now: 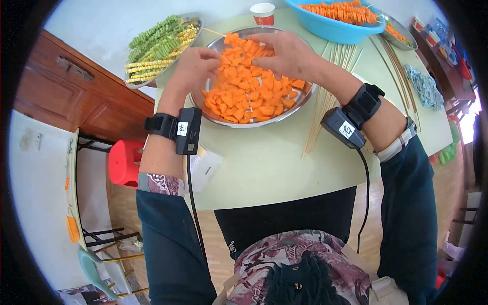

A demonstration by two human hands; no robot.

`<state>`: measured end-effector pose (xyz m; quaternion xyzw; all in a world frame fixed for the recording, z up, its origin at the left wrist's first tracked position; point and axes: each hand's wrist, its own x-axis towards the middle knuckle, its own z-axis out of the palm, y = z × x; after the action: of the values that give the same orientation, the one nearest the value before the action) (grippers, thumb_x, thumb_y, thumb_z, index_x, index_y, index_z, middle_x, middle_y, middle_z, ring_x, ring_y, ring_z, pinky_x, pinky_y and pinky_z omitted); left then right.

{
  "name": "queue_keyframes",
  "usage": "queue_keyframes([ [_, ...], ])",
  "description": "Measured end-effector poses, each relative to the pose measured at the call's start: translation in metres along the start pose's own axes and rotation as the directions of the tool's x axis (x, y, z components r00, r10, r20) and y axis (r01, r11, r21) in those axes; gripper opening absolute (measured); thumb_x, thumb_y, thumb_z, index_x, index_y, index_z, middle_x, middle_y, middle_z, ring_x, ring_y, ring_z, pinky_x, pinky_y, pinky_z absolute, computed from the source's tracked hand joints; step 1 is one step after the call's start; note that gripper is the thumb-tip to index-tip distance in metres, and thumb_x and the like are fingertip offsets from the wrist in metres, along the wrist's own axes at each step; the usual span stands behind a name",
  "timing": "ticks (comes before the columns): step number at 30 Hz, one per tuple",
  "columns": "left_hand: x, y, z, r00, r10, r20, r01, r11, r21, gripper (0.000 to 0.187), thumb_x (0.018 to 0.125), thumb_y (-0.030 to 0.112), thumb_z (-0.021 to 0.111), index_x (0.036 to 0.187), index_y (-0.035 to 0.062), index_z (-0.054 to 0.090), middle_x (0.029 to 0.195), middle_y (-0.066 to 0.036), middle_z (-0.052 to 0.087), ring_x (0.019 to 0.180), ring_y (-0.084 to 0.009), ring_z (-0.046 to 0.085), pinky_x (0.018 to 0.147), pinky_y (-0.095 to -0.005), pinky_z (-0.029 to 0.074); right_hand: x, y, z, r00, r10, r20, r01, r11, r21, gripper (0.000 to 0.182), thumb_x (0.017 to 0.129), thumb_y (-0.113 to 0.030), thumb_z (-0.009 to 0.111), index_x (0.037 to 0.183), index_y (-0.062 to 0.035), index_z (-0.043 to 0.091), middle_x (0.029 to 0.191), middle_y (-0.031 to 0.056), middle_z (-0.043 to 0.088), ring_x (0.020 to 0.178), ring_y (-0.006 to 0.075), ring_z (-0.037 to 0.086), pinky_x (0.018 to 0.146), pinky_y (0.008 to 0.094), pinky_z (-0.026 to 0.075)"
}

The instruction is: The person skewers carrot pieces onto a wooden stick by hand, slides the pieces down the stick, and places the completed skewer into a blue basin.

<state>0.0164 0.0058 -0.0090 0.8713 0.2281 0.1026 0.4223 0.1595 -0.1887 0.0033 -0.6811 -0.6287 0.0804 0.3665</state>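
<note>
A steel basin (239, 123) on the table holds a heap of cut orange carrot pieces (249, 94). My right hand (287, 55) reaches over its far side, thumb and fingers around a carrot skewer (235, 39). The bare end of that stick sticks out to the upper left, past the rim. At the basin's left side is my left hand (199, 67), fingers curled together just above the carrot pieces. Whatever sits between those fingertips is hidden.
To the left, a metal tray (133, 85) carries green and yellow vegetable skewers (162, 43). Behind stand a paper cup (263, 14) and a blue basin (325, 34) of carrot skewers. Bare sticks (317, 114) and a crumpled patterned cloth (424, 86) lie right. A red stool (124, 162) stands left.
</note>
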Motion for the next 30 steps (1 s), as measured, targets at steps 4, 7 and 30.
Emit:
queue_keyframes([
  [4, 0.0, -0.003, -0.01, 0.966, -0.034, -0.257, -0.09, 0.886, -0.455, 0.019, 0.083, 0.005, 0.057, 0.098, -0.0072, 0.057, 0.084, -0.013, 0.062, 0.071, -0.0186, 0.064, 0.062, -0.0252, 0.055, 0.0, -0.001, 0.002, 0.999, -0.047, 0.002, 0.047, 0.999, -0.025, 0.047, 0.076, -0.015, 0.057, 0.117, 0.006, 0.049, 0.07, 0.0204, 0.063, 0.053, 0.0217, 0.063, 0.061, 0.0311, 0.053],
  [7, 0.001, -0.005, -0.014, 0.939, -0.055, -0.339, -0.143, 0.834, -0.533, 0.021, 0.084, 0.003, 0.056, 0.101, -0.0092, 0.053, 0.09, -0.016, 0.061, 0.078, -0.0232, 0.064, 0.068, -0.0275, 0.055, -0.001, -0.002, 0.003, 0.996, 0.015, 0.09, -0.017, 0.999, 0.028, 0.047, 0.076, -0.015, 0.058, 0.118, 0.0044, 0.049, 0.081, 0.0223, 0.063, 0.062, 0.0243, 0.064, 0.067, 0.0325, 0.052],
  [30, 0.002, -0.001, -0.012, 0.899, -0.026, -0.438, -0.233, 0.818, -0.526, 0.016, 0.083, -0.001, 0.056, 0.096, -0.0086, 0.053, 0.09, -0.017, 0.061, 0.079, -0.0249, 0.065, 0.067, -0.0272, 0.056, -0.004, 0.002, 0.007, 0.992, -0.12, 0.048, 0.122, 0.991, -0.054, 0.05, 0.078, -0.012, 0.06, 0.124, 0.0, 0.045, 0.086, 0.0184, 0.063, 0.055, 0.0171, 0.062, 0.057, 0.0268, 0.052],
])
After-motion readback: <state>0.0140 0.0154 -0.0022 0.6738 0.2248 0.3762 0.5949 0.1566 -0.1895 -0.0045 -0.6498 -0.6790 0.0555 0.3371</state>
